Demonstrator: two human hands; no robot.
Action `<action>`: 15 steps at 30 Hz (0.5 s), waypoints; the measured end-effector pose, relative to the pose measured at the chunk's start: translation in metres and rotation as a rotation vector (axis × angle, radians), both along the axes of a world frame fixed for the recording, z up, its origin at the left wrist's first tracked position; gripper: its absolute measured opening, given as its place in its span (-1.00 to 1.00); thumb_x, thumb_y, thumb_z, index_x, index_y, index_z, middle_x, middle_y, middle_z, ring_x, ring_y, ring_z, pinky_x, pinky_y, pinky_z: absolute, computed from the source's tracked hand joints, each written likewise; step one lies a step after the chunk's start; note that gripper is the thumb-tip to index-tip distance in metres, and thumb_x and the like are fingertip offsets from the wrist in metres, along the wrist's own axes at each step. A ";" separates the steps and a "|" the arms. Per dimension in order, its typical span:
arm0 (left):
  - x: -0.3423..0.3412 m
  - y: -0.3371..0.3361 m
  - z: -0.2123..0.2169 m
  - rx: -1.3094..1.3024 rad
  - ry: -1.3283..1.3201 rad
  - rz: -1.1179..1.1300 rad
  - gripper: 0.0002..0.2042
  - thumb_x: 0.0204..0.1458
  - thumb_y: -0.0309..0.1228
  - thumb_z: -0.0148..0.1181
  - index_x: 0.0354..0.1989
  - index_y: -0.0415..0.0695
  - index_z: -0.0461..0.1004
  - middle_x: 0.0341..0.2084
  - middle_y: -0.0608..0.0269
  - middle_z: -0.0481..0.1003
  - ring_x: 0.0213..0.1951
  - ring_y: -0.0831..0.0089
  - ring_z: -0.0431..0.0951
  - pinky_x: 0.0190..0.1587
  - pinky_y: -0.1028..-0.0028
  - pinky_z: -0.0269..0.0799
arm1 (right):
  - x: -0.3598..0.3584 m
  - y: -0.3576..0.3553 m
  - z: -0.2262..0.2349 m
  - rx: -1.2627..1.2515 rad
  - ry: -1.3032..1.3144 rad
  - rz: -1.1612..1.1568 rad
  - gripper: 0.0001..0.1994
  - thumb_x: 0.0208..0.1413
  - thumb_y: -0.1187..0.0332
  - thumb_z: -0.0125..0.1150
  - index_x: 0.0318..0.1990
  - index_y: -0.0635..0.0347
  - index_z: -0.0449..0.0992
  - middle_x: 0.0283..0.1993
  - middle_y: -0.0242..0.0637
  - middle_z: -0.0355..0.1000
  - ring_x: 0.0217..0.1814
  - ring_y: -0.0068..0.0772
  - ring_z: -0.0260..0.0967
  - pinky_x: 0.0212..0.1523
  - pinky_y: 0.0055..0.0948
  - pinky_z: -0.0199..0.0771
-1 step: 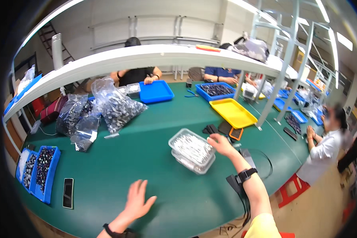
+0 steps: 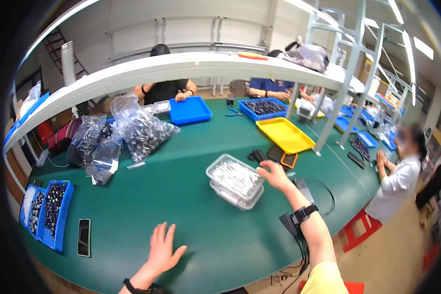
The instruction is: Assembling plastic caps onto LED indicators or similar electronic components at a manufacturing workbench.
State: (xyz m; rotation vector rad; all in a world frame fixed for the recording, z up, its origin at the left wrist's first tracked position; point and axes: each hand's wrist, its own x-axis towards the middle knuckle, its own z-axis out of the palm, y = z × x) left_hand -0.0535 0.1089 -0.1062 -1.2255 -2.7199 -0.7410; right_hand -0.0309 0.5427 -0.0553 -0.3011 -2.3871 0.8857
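Note:
My left hand (image 2: 161, 250) lies flat on the green table (image 2: 181, 196) near its front edge, fingers spread, holding nothing. My right hand (image 2: 274, 175) reaches forward and its fingertips touch the right rim of two stacked clear plastic boxes (image 2: 232, 182); the top one is filled with small white parts. A black strap with a dangling cable sits on my right wrist (image 2: 305, 213). Just beyond the right hand lie several black flat items and an orange-edged one (image 2: 275, 155).
Clear bags of dark parts (image 2: 132, 128) lie at the back left. Blue bins of parts (image 2: 51, 215) and a black phone (image 2: 84, 237) sit at the left. A yellow tray (image 2: 285, 134) and blue trays (image 2: 191, 110) stand further back. People sit across the table, and one on the right (image 2: 399, 179).

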 end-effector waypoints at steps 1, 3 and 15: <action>0.004 -0.021 -0.005 -0.059 -0.001 -0.005 -0.30 -0.09 -0.15 0.13 0.18 -0.25 0.03 0.15 -0.26 -0.02 0.21 -0.18 -0.12 0.18 -0.06 -0.20 | 0.012 -0.002 0.002 -0.002 0.067 -0.006 -0.63 -0.05 0.29 0.22 -0.15 0.41 0.40 -0.30 -0.10 0.48 -0.24 -0.27 0.45 -0.19 -0.42 0.42; 0.014 -0.050 -0.019 -0.202 0.000 0.048 -0.30 -0.09 -0.09 0.10 0.18 -0.23 0.05 0.16 -0.27 -0.04 0.22 -0.19 -0.16 0.16 -0.14 -0.27 | 0.040 -0.016 0.010 -0.322 0.060 -0.081 -0.77 -0.07 0.41 0.19 -0.28 0.40 0.45 -0.56 -0.22 0.47 -0.54 -0.49 0.42 -0.48 -0.51 0.43; 0.017 -0.057 -0.044 -0.210 0.104 -0.003 -0.38 -0.12 -0.12 0.07 0.12 -0.20 0.18 0.16 -0.32 -0.07 0.20 -0.24 -0.15 0.13 -0.22 -0.35 | 0.069 0.063 0.011 0.366 -0.110 -0.557 -0.79 -0.09 0.36 0.13 -0.30 0.31 0.45 -0.25 -0.07 0.43 -0.11 -0.10 0.36 -0.13 -0.23 0.38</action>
